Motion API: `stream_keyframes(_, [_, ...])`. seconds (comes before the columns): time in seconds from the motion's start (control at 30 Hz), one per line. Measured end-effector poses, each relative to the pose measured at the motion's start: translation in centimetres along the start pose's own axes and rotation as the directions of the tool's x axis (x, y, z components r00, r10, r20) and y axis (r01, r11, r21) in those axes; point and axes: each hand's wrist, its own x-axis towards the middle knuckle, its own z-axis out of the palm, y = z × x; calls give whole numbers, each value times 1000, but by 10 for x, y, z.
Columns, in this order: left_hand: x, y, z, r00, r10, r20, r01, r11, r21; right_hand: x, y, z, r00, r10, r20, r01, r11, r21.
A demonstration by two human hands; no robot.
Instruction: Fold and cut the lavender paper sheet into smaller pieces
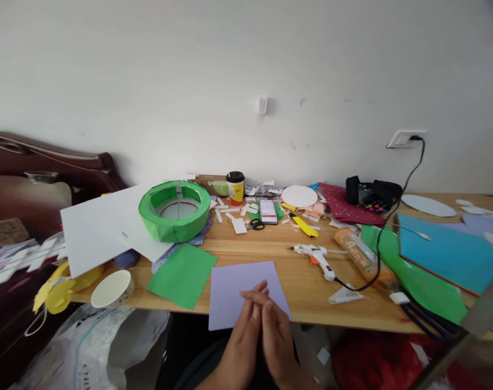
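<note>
Above the near edge of the table, my left hand (244, 323) and my right hand (276, 329) rest against each other, palms together. Their fingers are stretched out and cross at the tips, and I see nothing held in either. The palms and some fingers are hidden. Beneath the fingers lies a sheet of purple paper (228, 287), reaching past the table edge. A green sheet (185, 275) lies just left of it. To the right is a white hot glue gun (322, 259), its nozzle pointing left and its black cord running to a wall socket (404, 139).
A green-covered ring (175, 230) sits on white boards (96, 227) at the left, behind a paper bowl (112, 288). Paper scraps, scissors (256, 224), a yellow cutter (304, 225) and a lidded cup (235, 189) stand farther back. Blue (445, 252) and green sheets lie right.
</note>
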Motion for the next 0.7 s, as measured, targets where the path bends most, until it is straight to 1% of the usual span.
stream_keyframes(0.07, [-7,-1,6,999,54,2,-54,993,100,8,-4,0,985,115,-127,-105,991,87])
stream_keyframes(0.13, [-7,2,7,994,101,36,-106,980,168,16,-8,0,954,185,-236,-147,975,169])
stream_keyframes(0.17, [-5,4,6,993,112,41,-118,977,179,18,-9,0,946,185,-267,-139,974,180])
stream_keyframes(0.23, [-1,9,4,995,104,7,-104,981,164,15,-9,0,955,123,-271,-92,988,124])
stream_keyframes(0.27, [1,11,3,996,88,-24,-84,987,136,11,-8,1,968,72,-242,-57,996,68])
stream_keyframes(0.33, [1,11,3,992,48,-113,-45,999,28,-1,-5,3,989,-60,-133,52,997,-65])
stream_keyframes(0.4, [-1,10,5,980,-5,-199,-23,990,-137,-12,-3,4,979,-205,-1,201,961,-190])
stream_keyframes(0.47, [-4,8,7,970,-78,-232,0,948,-319,-19,0,5,949,-299,106,317,902,-293])
stream_keyframes(0.57, [-5,5,8,965,-147,-215,9,844,-536,-19,2,5,908,-379,178,418,808,-416])
stream_keyframes(0.63, [-3,2,4,968,-146,-206,-13,788,-616,-18,4,6,848,-459,265,529,701,-479])
stream_keyframes(0.7, [0,-1,-1,971,-128,-201,-28,777,-629,-19,8,7,782,-489,388,623,585,-519])
